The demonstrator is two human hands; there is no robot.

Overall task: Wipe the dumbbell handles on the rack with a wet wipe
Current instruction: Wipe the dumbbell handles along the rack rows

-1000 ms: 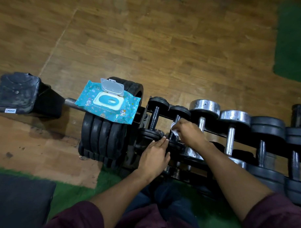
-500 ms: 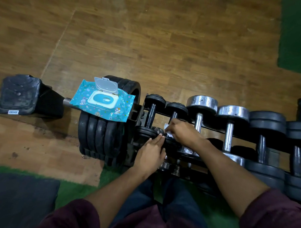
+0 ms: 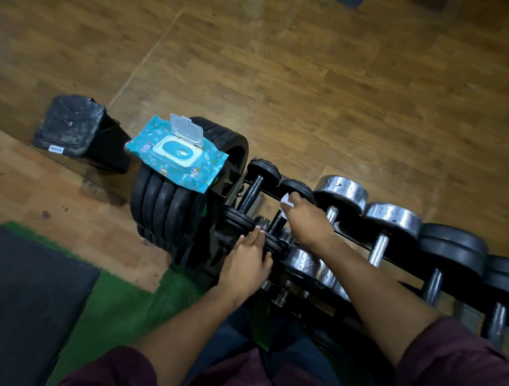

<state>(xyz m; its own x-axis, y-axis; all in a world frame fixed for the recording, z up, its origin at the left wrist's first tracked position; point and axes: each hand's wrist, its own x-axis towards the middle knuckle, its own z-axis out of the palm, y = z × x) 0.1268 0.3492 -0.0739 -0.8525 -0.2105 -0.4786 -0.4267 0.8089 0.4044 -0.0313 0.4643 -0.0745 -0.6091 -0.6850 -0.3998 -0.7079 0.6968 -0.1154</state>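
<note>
My right hand (image 3: 305,220) grips a white wet wipe (image 3: 287,201) around the upper part of the handle of the second small black dumbbell (image 3: 298,188) on the rack (image 3: 349,239). Straight fingers of my left hand (image 3: 249,254) rest on that dumbbell's near black plate. To its left lies the first small black dumbbell (image 3: 255,188), its handle bare. Chrome dumbbells (image 3: 341,193) and larger black dumbbells (image 3: 450,246) continue to the right along the rack.
An open turquoise wet-wipe pack (image 3: 176,154) lies on a stack of black weight plates (image 3: 163,212) at the rack's left end. A black block (image 3: 69,125) stands on the wood floor farther left. A dark mat (image 3: 27,300) and green turf lie near my knees.
My right hand has slid the wipe up the handle toward the far plate. The left hand stays on the near plate. The view has tilted and shifted.
</note>
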